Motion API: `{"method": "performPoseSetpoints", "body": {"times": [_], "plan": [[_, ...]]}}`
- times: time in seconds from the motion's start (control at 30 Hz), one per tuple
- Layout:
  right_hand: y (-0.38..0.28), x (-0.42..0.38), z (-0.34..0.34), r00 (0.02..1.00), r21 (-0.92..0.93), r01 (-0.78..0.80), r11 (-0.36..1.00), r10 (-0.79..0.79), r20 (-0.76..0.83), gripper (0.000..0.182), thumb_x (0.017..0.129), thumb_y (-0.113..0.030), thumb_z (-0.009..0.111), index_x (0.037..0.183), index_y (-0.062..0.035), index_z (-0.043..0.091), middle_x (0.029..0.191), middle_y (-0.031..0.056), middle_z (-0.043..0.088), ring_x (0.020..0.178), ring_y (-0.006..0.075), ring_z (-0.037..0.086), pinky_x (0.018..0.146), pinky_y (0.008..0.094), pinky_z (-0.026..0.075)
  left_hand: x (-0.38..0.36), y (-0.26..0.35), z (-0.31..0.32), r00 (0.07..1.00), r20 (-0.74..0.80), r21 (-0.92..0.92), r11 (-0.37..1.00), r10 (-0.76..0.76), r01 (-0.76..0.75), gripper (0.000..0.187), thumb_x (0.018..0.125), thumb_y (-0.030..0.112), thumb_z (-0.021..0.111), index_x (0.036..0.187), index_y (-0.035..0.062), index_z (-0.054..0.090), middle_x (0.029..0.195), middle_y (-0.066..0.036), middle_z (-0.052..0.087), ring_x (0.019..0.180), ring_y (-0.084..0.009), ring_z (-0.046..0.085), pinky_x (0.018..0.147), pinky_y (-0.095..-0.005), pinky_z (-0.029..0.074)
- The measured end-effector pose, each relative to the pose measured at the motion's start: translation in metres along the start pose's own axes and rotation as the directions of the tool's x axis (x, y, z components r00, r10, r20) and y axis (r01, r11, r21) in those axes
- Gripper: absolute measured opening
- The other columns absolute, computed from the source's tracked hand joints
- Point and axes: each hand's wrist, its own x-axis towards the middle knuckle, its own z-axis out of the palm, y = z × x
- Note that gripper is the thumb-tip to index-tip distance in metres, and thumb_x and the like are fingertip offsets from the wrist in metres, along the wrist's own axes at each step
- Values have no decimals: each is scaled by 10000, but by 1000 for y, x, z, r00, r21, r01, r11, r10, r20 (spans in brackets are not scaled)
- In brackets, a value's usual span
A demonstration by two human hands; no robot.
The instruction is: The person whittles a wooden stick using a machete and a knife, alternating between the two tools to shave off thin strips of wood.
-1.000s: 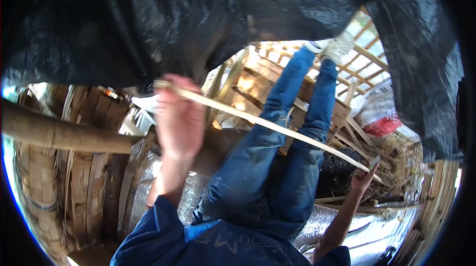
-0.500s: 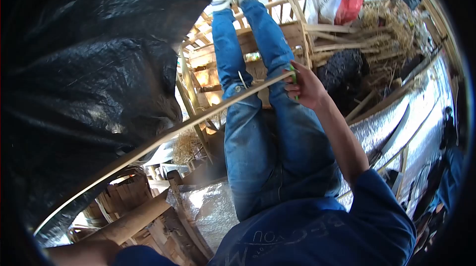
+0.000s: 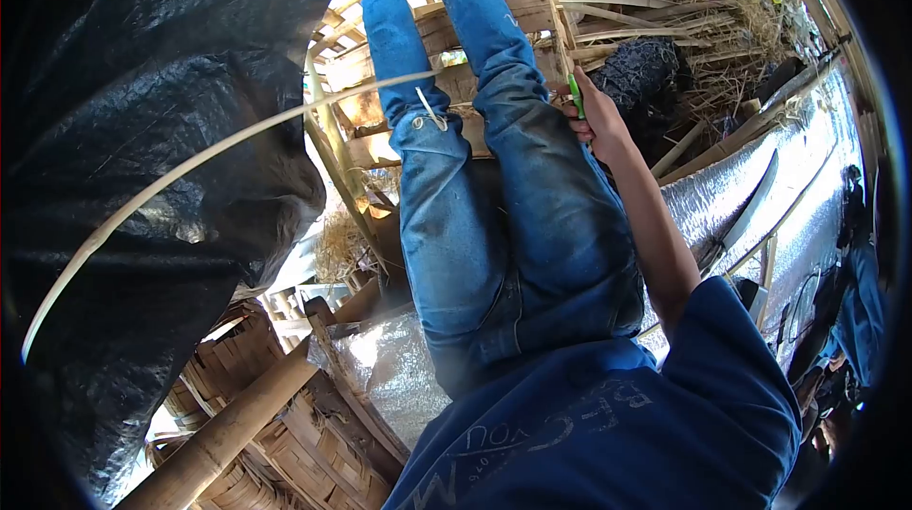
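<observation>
gripping a small green tool (image 3: 576,97) in a closed right hand (image 3: 597,116) beside the knee, the person seemed mid-way through working the long bamboo strip (image 3: 171,178), arcing leftward, likely needing the unseen left hand.

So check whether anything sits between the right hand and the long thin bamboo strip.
Nothing visible does: the right hand, gripping a green-handled tool, sits at the near end of the long thin bamboo strip, above the blue-jeaned legs.

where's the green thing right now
In the head view, upper right of centre: the green tool sits in the right hand, beside the jeans, below the bamboo slats.
</observation>
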Motion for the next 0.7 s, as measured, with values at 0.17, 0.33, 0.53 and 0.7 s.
{"method": "performPoseSetpoints", "body": {"times": [0.17,0.33,0.53,0.7], "plan": [[17,-5,-20,998,97,37,995,-33,-48,402,941,-486,452,1010,-99,533,607,-60,367,417,47,257,378,213,190,-1,1,26,994,107,-20,1000,7,-5,198,915,190,354,982,27,444,727,-61,403,644,-152,432,551,-270,401],[17,-25,-23,996,160,87,983,-89,6,348,962,-433,445,1003,-91,494,629,-43,370,421,49,267,372,213,192,-2,2,52,976,215,-79,996,46,-30,226,933,228,337,989,38,447,701,-51,399,603,-142,423,513,-260,399],[17,-35,-21,996,195,82,977,-87,17,352,965,-432,446,999,-88,513,637,-38,374,434,52,272,396,215,211,1,3,88,935,337,-165,985,110,-56,262,955,273,317,997,51,451,669,-39,394,555,-131,413,466,-247,397],[20,-53,-25,990,176,138,975,-141,3,384,949,-448,465,944,-70,533,614,-49,369,461,49,312,400,218,233,13,-8,150,860,481,-300,954,171,-22,293,973,310,300,1004,62,454,643,-30,390,515,-121,404,428,-236,394]]}}
